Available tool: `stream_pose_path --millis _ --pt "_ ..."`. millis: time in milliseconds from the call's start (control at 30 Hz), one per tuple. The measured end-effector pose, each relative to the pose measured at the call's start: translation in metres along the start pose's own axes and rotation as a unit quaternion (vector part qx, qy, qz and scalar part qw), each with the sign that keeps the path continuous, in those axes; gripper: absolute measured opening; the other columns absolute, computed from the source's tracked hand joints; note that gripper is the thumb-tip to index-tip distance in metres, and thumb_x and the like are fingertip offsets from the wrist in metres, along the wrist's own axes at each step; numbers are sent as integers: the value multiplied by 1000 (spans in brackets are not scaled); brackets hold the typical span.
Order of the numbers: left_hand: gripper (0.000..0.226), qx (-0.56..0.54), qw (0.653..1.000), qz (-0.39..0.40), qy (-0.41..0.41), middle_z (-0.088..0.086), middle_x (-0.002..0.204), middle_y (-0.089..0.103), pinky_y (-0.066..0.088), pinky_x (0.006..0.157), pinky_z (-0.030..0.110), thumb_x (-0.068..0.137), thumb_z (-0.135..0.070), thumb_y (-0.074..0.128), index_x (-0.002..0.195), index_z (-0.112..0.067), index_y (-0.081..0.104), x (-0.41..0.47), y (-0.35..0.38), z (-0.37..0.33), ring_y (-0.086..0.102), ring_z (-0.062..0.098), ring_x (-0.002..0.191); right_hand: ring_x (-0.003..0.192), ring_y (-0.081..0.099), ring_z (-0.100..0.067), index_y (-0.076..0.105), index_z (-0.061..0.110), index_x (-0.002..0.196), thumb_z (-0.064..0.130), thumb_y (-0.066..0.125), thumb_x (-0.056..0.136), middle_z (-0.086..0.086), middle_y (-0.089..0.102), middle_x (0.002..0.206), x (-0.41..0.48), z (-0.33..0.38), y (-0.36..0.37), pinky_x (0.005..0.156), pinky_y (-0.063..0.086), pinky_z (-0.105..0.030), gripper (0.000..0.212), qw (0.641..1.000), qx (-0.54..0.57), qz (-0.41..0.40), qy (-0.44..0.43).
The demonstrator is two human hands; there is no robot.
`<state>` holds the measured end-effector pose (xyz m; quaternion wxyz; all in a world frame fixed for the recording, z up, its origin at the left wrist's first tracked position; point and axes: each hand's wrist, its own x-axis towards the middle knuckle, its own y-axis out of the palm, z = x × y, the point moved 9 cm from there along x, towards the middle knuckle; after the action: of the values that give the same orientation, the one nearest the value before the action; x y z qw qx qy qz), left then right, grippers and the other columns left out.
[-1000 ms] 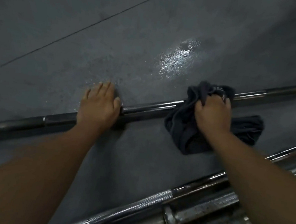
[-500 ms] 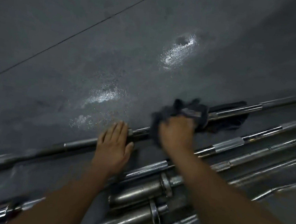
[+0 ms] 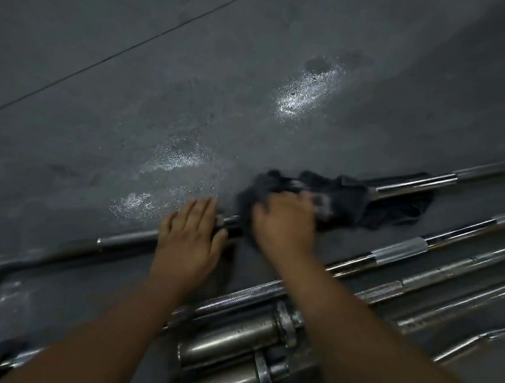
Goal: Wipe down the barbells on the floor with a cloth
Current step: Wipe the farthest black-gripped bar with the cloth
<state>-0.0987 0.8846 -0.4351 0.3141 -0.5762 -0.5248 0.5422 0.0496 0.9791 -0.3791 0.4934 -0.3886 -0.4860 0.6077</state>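
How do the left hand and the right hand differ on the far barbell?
The left hand lies flat, fingers straight; the right hand has its fingers curled. The left hand presses the bare barbell; the right hand grips a dark cloth on it. Both rest on the same barbell.

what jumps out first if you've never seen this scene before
Two bare hands work near the centre. The right hand grips a dark cloth bunched around a long barbell on the grey floor, while the left hand presses flat on the same bar just to its left. Toward the lower right lies a row of more chrome barbells, and glossy, wet-looking patches shine on the floor beyond.
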Motion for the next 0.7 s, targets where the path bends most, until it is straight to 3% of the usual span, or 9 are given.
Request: stream_pose_path --millis 100,200,267,333,400,467,567,633,700 --pt "81 -36 999 1 5 3 161 27 18 117 42 85 -52 9 155 -16 28 46 -24 17 24 22 149 104 59 -29 72 12 97 31 52 88 -9 70 98 -7 69 19 108 35 -45 28 988 115 70 -73" --pt "68 -93 996 9 11 8 163 23 15 119 41 94 -44 25 154 -13 27 84 -48 31 20 24 150 90 62 -37 71 5 87 21 61 83 -19 69 88 27 39 3 93 45 -49 20 989 31 32 -141" --pt "55 -63 997 -39 1 10 157 35 21 117 46 100 -40 30 147 -12 37 90 -56 39 28 26 146 79 62 -42 69 0 83 17 56 82 -25 67 82 67 -26 -12 79 49 -50 22 996 -43 13 -78" --pt "60 -16 998 -66 -16 8 155 39 25 114 49 98 -46 25 145 -14 41 82 -53 39 32 28 144 89 61 -43 69 -2 92 31 35 86 -27 67 92 93 -90 -25 86 45 -49 48 995 -85 21 49" --pt "58 -13 997 -71 -25 6 151 45 29 110 49 97 -48 27 141 -17 48 85 -52 38 38 28 141 98 59 -40 70 1 96 39 23 82 -24 68 97 102 -92 -21 92 41 -47 61 990 -101 18 100" --pt "48 -16 997 -66 -24 5 145 50 34 105 47 100 -45 29 134 -19 51 100 -59 38 44 28 134 104 56 -38 71 4 98 38 28 81 -21 68 103 96 -29 7 97 40 -46 57 997 -63 43 24" --pt "50 -14 998 -45 -48 5 156 38 27 112 44 104 -43 28 147 -19 39 132 -64 56 33 26 143 134 43 -36 64 10 126 39 35 86 -13 56 139 68 56 40 113 31 -47 57 987 10 92 -129" --pt "52 -9 998 -33 -50 4 159 31 21 116 45 104 -43 25 149 -19 35 148 -61 64 24 25 148 129 47 -37 63 8 124 38 34 89 -14 57 136 87 38 27 110 33 -49 55 985 -12 77 -151" --pt "48 -3 999 -42 -34 4 155 36 22 116 47 103 -44 22 139 -20 43 156 -60 64 24 25 148 110 54 -43 66 2 111 32 37 92 -23 62 117 120 -20 13 100 38 -51 46 995 -56 66 -59"
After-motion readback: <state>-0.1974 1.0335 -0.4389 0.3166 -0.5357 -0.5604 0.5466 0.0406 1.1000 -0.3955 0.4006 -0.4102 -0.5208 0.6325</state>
